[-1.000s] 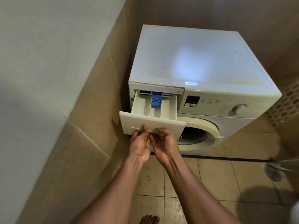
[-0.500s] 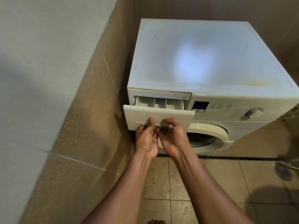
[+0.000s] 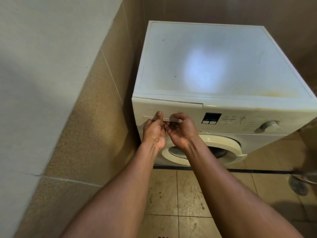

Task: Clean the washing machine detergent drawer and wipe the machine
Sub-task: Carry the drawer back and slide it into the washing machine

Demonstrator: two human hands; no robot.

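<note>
One wide-angle camera, worn on the head, looks forward and steeply down at the washing machine [image 3: 214, 66] from just in front of its left front corner. It stands near: both forearms run up from the bottom edge, and the left hand [image 3: 154, 133] and right hand [image 3: 181, 133] meet at the detergent drawer [image 3: 188, 109] in mid-frame. Tiled wall [image 3: 94, 117] fills the left side, floor tiles [image 3: 188, 194] the bottom.
</note>
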